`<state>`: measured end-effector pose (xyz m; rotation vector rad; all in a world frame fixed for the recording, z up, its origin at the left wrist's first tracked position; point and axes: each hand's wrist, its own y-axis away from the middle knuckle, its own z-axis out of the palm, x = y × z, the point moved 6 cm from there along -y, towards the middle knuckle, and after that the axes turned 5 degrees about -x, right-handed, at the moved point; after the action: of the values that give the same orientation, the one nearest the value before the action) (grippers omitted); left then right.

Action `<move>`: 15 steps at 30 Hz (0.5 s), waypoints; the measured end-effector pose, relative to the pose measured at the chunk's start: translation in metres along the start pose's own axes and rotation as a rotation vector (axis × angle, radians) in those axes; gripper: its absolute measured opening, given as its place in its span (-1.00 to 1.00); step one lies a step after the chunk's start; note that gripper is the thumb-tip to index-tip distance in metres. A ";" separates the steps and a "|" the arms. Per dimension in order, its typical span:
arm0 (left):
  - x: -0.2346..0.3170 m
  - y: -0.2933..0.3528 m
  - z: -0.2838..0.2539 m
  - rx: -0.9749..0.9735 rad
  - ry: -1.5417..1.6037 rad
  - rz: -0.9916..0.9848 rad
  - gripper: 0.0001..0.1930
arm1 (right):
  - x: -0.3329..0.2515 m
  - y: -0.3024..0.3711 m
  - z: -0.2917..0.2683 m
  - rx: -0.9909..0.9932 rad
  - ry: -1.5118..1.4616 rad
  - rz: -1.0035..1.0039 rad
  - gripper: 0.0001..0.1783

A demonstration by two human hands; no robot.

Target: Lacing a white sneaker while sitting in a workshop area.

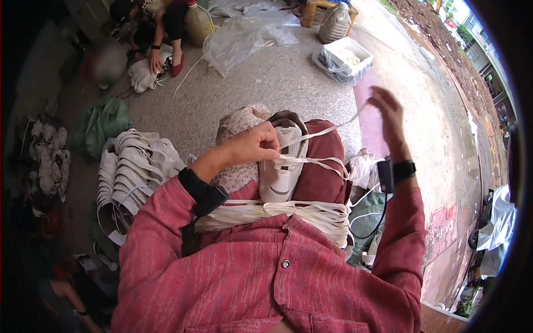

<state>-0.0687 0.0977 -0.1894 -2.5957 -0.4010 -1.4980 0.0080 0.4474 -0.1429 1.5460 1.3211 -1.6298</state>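
Note:
A beige and white sneaker [279, 180] lies on my lap between my thighs, toe toward me. My left hand [251, 145] is closed, its thumb and fingers pinching the shoe's left side at the eyelets. Just what lies between those fingertips is partly hidden. My right hand [387, 114] is raised out to the right, fingers closed on the end of a white shoelace [340, 126]. This lace runs taut from the shoe's upper eyelets. A second, slack stretch of lace [319, 161] loops across my right thigh. Across my lap lies a bundle of white laces [266, 213].
Stacked white shoe uppers [130, 175] stand at my left, beside a green sack [100, 125]. Ahead are clear plastic sheeting [250, 39], a white foam box [348, 55] and a large jug [335, 23]. At far left, another person's hand [155, 60] touches white shoes.

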 end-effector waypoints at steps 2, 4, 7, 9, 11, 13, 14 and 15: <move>0.010 -0.002 0.004 0.049 0.001 -0.053 -0.76 | 0.005 0.020 0.052 -0.261 -0.034 0.086 -0.73; 0.011 -0.002 0.003 0.099 -0.001 -0.106 -0.69 | -0.016 0.039 0.098 -0.529 0.269 -0.100 -0.72; 0.008 0.000 0.001 0.113 0.157 -0.134 -0.59 | -0.031 0.060 0.144 -0.814 0.441 -0.102 -0.56; 0.015 -0.002 -0.003 0.135 0.170 -0.116 -0.64 | -0.022 0.066 0.154 -0.867 0.484 -0.108 -0.51; 0.037 -0.003 -0.001 0.208 -0.011 0.017 -0.69 | -0.018 0.068 0.158 -0.894 0.593 -0.191 -0.48; 0.055 -0.003 0.007 0.297 -0.300 0.206 -0.85 | -0.015 0.067 0.161 -0.897 0.565 -0.193 -0.46; 0.049 -0.007 0.012 0.291 -0.301 0.208 -0.85 | -0.015 0.068 0.161 -0.906 0.538 -0.196 -0.44; 0.052 -0.011 0.016 0.298 -0.373 0.291 -0.87 | -0.015 0.067 0.161 -0.901 0.539 -0.197 -0.44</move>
<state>-0.0334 0.1204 -0.1531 -2.5457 -0.2409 -0.7978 0.0009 0.2747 -0.1689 1.3009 2.1370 -0.4983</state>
